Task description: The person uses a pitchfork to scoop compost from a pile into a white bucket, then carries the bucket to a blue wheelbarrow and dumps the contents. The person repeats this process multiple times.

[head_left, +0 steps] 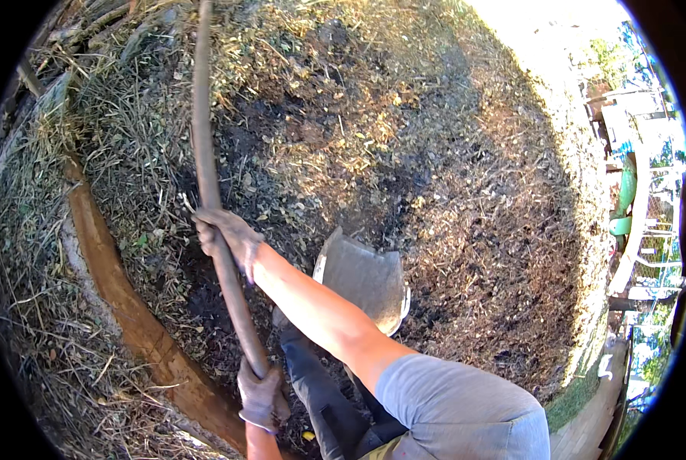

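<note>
Litter bed point(504, 253): the step in hand looks like working this loose straw and leaf matter with a long-handled tool; raking, forking or shovelling cannot be told apart, since the tool's far end is out of view.
Pole point(203, 115): a long, slightly bowed wooden shaft, running out of view at 12 o'clock and ending within the lower grip at about 6 o'clock; it passes through the grasp of both hands.
Right hand point(234, 234): gloved, fingers wrapped round the shaft partway along it, the upper of the 2 grips.
Left hand point(260, 392): gloved, closed about the shaft's near end, at 6 o'clock from the right hand and well apart from it.
Next stroke: probably calls for keeping 2 firm grips and moving the shaft along its 12-to-6 line, with its near end kept off the trouser leg point(316, 391) at 3 o'clock from the left hand.
Grey vessel point(366, 280): between 3 and 4 o'clock from the right hand, untouched by either glove, partly behind the right forearm point(312, 303); its exact kind is unclear.
Plank point(137, 318): brown, edging the litter at 10 o'clock from the left hand.
</note>
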`<action>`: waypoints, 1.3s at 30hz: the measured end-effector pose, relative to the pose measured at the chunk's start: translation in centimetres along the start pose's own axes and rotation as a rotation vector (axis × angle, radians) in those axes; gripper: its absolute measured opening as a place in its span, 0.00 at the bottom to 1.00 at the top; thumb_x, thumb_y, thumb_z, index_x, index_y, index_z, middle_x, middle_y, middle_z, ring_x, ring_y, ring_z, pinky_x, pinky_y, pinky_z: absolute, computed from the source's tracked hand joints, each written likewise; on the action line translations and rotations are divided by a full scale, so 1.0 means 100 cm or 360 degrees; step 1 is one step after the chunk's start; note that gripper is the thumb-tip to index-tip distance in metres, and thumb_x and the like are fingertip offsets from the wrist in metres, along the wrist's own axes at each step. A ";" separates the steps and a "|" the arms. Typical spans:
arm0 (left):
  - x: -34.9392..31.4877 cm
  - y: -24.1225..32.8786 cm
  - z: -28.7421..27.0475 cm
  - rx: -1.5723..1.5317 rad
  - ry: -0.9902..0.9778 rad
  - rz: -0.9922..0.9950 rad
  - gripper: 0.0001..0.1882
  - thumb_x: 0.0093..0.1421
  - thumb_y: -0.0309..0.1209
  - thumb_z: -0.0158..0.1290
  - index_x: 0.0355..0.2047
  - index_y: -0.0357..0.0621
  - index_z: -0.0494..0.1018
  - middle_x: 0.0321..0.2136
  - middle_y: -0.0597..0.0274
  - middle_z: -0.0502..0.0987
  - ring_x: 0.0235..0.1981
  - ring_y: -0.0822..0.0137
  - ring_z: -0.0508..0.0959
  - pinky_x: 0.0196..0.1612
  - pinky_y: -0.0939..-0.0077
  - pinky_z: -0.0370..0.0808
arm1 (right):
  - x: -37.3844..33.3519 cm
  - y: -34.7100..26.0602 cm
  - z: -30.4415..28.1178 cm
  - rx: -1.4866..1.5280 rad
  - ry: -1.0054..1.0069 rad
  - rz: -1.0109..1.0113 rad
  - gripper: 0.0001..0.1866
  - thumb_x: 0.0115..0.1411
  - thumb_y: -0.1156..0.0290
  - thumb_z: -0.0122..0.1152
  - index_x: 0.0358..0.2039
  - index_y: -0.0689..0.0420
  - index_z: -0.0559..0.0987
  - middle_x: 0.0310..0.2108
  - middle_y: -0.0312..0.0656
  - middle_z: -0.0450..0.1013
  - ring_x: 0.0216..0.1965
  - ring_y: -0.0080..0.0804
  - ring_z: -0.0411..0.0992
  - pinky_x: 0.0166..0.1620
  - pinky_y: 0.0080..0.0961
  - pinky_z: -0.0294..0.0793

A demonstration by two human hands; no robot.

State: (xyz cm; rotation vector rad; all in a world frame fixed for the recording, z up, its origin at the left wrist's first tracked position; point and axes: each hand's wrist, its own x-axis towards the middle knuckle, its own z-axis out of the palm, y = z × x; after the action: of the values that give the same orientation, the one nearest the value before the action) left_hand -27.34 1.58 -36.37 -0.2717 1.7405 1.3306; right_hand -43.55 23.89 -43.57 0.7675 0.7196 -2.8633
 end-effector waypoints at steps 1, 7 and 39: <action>-0.007 -0.018 -0.004 0.0290 0.0067 0.0078 0.21 0.48 0.30 0.59 0.41 0.34 0.69 0.19 0.56 0.74 0.17 0.63 0.77 0.20 0.68 0.74 | -0.021 0.002 0.004 0.0123 0.0075 0.0073 0.10 0.63 0.61 0.56 0.29 0.51 0.71 0.17 0.24 0.63 0.17 0.13 0.62 0.23 0.16 0.65; -0.053 -0.072 -0.033 0.1226 0.0387 0.0004 0.21 0.46 0.31 0.60 0.42 0.39 0.71 0.23 0.49 0.78 0.24 0.53 0.80 0.29 0.61 0.76 | -0.085 0.071 -0.039 0.0563 -0.0208 0.0213 0.10 0.57 0.64 0.62 0.30 0.51 0.69 0.18 0.28 0.59 0.19 0.22 0.59 0.25 0.25 0.62; -0.204 -0.074 0.069 0.1658 -0.0302 -0.0591 0.41 0.44 0.41 0.63 0.60 0.51 0.63 0.36 0.44 0.79 0.35 0.47 0.80 0.37 0.55 0.76 | -0.297 -0.120 -0.231 0.0155 0.1472 0.0160 0.18 0.53 0.71 0.66 0.41 0.57 0.69 0.24 0.38 0.70 0.23 0.29 0.70 0.25 0.29 0.76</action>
State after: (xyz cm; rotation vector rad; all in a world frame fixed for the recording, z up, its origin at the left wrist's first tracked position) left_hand -7.38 -2.17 -26.00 0.1251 1.8646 0.0897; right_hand -9.80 44.31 -41.56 2.1015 0.5589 -2.3515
